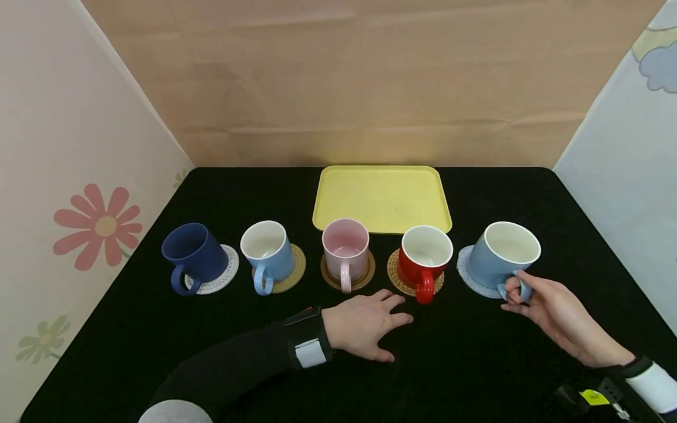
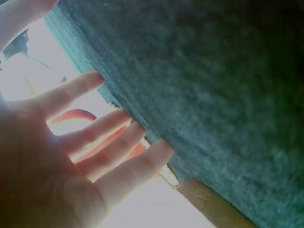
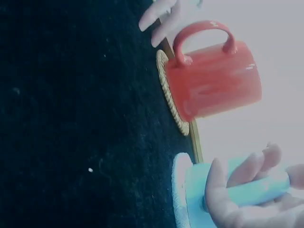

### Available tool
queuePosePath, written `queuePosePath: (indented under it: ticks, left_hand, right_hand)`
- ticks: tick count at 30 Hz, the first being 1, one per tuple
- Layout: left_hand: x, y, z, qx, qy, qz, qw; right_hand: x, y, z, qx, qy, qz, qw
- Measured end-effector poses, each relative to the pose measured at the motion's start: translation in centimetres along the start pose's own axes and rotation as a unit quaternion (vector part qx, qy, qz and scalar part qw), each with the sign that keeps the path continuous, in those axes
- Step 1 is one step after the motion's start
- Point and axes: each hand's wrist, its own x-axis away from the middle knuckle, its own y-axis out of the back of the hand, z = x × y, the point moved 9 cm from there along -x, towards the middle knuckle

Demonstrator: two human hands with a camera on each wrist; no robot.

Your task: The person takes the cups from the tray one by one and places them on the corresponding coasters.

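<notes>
At the right end of a row of mugs, my right hand [image 1: 563, 317] holds the handle of a light blue mug [image 1: 486, 264], fingers curled through it. That mug stands on a pale round coaster [image 1: 465, 276]; the right wrist view shows its base against the coaster. My left hand [image 1: 365, 323] is spread over the dark tabletop, holding nothing. It is just in front of the pink mug [image 1: 338, 258] and the red mug [image 1: 409, 267], which stand on brown coasters. In the left wrist view its fingers [image 2: 128, 171] are straight and apart.
Further left stand another light blue mug [image 1: 280, 264] on a tan coaster [image 1: 300, 264] and a dark blue mug [image 1: 208, 261] on a white lace-like coaster [image 1: 233, 264]. A yellow tray [image 1: 381, 200] lies at the back. Walls [image 1: 338, 88] close in the black table [image 1: 254, 194].
</notes>
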Motion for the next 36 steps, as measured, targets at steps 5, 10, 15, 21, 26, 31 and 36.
queuePosePath:
  ticks: [5,10,15,21,26,31,36]
  left_hand:
    - [0.05,0.00,0.06,0.002,0.002,0.000,1.0000]
    - [-0.08,-0.19,0.09,0.000,0.001,0.003,1.0000]
    - [-0.19,-0.27,0.08,0.000,0.001,0.006,1.0000]
    - [-0.18,-0.33,0.06,-0.001,0.002,0.006,1.0000]
    - [-0.22,-0.33,0.10,-0.004,0.005,0.005,1.0000]
    - [-0.24,-0.31,0.09,-0.006,0.004,0.004,1.0000]
    - [-0.28,-0.38,0.12,-0.003,0.004,0.007,1.0000]
  right_hand:
    - [-0.14,-0.26,-0.25,0.023,0.018,-0.001,0.9996]
    - [-0.07,-0.05,-0.42,0.063,0.033,-0.050,0.9962]
    - [-0.01,0.27,-0.52,0.073,0.024,-0.083,0.9937]
    - [-0.08,0.24,-0.53,0.070,0.029,-0.100,0.9921]
    - [-0.05,0.14,-0.54,0.059,0.036,-0.108,0.9917]
    - [0.04,0.07,-0.58,0.041,0.045,-0.116,0.9914]
    - [0.00,0.08,-0.71,0.045,0.038,-0.120,0.9910]
